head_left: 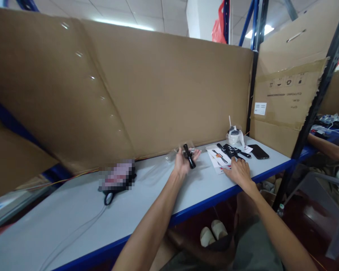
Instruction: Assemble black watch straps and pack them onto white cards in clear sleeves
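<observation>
My left hand [181, 162] is palm up over the table, with a black two-handled tool [189, 156], shaped like a spokeshave, lying across the palm under the curled fingers. A clear plastic bag [172, 155] shows behind the same hand. My right hand [239, 171] reaches palm down to a pile of similar black tools [233, 150], its thumb apart from the bent fingers. The fingertips are at the pile's near edge, partly hidden. Printed cards [216, 160] picturing such a tool lie just left of that hand, partly under the pile.
A black phone [258, 151] lies right of the pile. Behind stands a bagged cup with a straw [235, 136]. A dark pouch, partly pixelated [117, 177], and a pale cable [79, 233] lie at left. Cardboard panels [169, 90] wall the table. Another person's arm [329, 148] shows at far right.
</observation>
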The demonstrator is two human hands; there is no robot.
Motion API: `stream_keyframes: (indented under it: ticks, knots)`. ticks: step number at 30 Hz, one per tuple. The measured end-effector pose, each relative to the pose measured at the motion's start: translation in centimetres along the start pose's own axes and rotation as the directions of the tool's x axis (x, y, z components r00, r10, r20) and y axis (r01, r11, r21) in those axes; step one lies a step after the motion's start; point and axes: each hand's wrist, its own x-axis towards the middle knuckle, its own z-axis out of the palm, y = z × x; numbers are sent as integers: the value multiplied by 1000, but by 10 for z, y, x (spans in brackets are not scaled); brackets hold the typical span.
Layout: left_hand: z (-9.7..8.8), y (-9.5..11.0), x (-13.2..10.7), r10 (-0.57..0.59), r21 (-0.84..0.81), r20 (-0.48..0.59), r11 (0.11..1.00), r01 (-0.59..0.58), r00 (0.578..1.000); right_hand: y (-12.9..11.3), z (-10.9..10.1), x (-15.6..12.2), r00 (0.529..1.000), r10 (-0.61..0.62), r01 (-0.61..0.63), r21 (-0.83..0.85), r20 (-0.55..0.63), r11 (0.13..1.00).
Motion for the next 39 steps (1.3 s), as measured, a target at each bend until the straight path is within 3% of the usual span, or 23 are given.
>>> stream_keyframes:
  ticks: [5, 8, 12, 16, 24, 29, 39]
  knots:
    - [-11, -3, 6, -20, -42, 23, 999, 21, 1000, 21, -20, -28, 994, 82, -102, 380, 66, 920]
    - [-16, -1, 7, -4, -80, 30, 997, 6, 1000, 30, -22, -77, 990, 89, -23, 503, -107, 864]
    - [-16, -1, 8, 44, -94, -34, 994, -47, 998, 26, -17, -146, 950, 4, 138, 431, -311, 892]
    - [-17, -2, 9, 64, -115, -58, 991, -70, 996, 24, -14, -180, 907, -147, 261, 251, -395, 932]
    - [-17, 0, 5, 81, -102, -24, 991, -83, 996, 33, -20, -200, 868, -309, 335, 0, -389, 942]
    - [-17, 0, 6, 99, -90, -27, 991, -101, 995, 30, -24, -206, 875, -337, 373, 40, -347, 927]
    - [-19, -1, 7, 89, -100, -10, 991, -90, 996, 30, -28, -204, 902, -251, 297, 83, -351, 951]
